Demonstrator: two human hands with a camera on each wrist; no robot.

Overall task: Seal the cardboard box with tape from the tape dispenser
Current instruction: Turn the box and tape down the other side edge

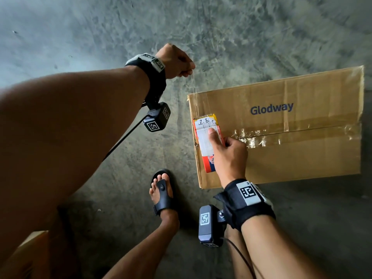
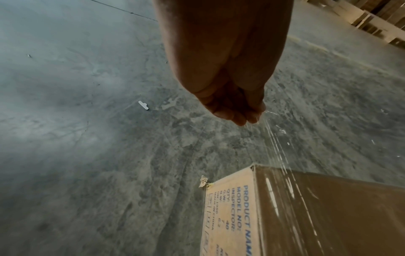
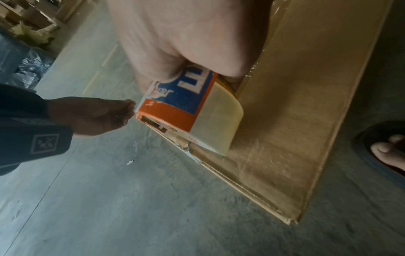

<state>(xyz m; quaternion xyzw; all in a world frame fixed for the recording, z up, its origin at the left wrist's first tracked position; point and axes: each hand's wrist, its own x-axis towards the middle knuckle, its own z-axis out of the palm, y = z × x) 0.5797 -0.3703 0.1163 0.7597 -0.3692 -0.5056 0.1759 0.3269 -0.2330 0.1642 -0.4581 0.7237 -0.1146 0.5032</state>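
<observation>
A brown cardboard box point(image 1: 291, 158) printed "Glodway" lies on the concrete floor, its top seam covered with wrinkled clear tape point(image 1: 261, 137). My right hand point(image 1: 221, 141) grips a tape roll point(image 1: 205, 133) with an orange, blue and white label, standing on the box's left end, thumb on top. A strip of clear tape point(image 1: 194, 91) runs from the roll up to my left hand point(image 1: 186, 72), which pinches its free end above the floor beyond the box's far left corner. The left wrist view shows the strip point(image 2: 278, 152) stretched taut over the box point(image 2: 328, 216).
My foot in a black sandal point(image 1: 163, 190) stands on the floor just left of the box's near corner. Another piece of cardboard point(image 1: 30, 248) lies at the bottom left. Stacked cardboard point(image 2: 372, 17) and plastic bags point(image 3: 28, 69) sit far off.
</observation>
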